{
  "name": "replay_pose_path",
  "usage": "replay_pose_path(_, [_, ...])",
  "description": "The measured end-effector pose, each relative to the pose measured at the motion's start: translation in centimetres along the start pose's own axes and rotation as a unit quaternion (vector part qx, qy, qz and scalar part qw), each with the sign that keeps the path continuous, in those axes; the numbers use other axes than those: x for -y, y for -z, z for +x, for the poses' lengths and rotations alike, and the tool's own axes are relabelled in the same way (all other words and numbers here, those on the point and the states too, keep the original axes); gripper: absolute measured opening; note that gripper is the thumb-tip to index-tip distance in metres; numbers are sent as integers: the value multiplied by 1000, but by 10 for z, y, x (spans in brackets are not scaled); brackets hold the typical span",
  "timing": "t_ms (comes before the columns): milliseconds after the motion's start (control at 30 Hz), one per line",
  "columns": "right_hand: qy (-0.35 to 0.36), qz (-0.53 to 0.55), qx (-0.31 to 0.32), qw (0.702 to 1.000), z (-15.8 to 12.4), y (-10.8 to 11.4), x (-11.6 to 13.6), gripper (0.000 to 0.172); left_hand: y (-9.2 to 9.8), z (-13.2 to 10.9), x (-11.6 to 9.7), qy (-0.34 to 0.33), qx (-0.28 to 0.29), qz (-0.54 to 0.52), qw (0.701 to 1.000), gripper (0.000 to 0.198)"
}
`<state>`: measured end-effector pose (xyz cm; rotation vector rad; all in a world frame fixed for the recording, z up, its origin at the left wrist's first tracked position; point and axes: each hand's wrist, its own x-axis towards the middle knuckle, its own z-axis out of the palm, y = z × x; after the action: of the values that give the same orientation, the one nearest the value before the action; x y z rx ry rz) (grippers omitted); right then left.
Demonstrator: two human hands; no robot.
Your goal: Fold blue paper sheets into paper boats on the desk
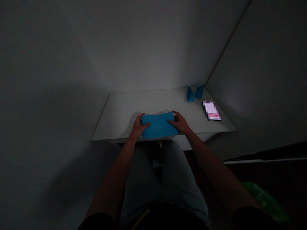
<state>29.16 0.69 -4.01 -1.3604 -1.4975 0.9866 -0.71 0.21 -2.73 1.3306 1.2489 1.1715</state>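
Between my two hands is a blue sheet of paper (pixel 159 125), a wide rectangle over the front edge of the white table. My left hand (pixel 139 126) grips its left side, thumb on the near face and fingers behind. On the right side my right hand (pixel 179 122) holds it the same way, its thumb pressed on the paper. Whether the sheet is folded I cannot tell. Two small folded blue paper shapes, one (pixel 190 94) beside the other (pixel 199 91), stand at the table's back right corner.
The white table (pixel 122 110) meets walls at the back and sides. A phone (pixel 212 110) with a lit, pixelated screen lies near its right edge. Something green (pixel 262 198) sits low on the right. The room is dim.
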Motion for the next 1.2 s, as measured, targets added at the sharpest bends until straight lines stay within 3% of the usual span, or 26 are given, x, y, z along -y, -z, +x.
replay_pose_path(133, [8, -82, -30, 996, 2, 0, -1, 60, -7, 1, 3, 14, -60, 18, 998, 83])
replay_pose_path(267, [91, -138, 29, 986, -3, 0, 6, 49, -12, 1, 3, -28, -55, 80, 995, 50])
replay_pose_path(333, [155, -172, 60, 971, -9, -1, 12, 50, -14, -4, 0, -82, -15, 130, 988, 34])
replay_pose_path(400, [209, -226, 90, 947, -17, -2, 18, 49, -14, -12, -4, -134, 47, 180, 973, 30])
replay_pose_path(467, [246, -296, 128, 914, -26, -3, 24, 54, -11, -23, -8, -175, 114, 237, 949, 37])
replay_pose_path(533, [262, -359, 159, 881, -37, -3, 28, 68, -7, -35, -11, -201, 169, 302, 916, 53])
replay_pose_path(600, [269, -394, 171, 862, -47, -1, 30, 90, -2, -44, -12, -218, 207, 347, 889, 73])
replay_pose_path(667, [272, -406, 176, 854, -55, 3, 32, 101, 1, -49, -11, -225, 221, 359, 879, 79])
replay_pose_path(833, [253, -384, 209, 863, -61, 15, 41, 73, 5, -47, -10, -206, 221, 334, 893, 58])
replay_pose_path(1000, [191, -375, 252, 872, -51, 23, 50, 63, 9, -37, -20, -189, 239, 334, 892, 52])
replay_pose_path(1100, [169, -380, 274, 867, -43, 24, 54, 58, 10, -33, -25, -195, 261, 359, 874, 46])
replay_pose_path(1200, [177, -396, 280, 857, -41, 23, 57, 67, 9, -33, -27, -213, 282, 411, 840, 59])
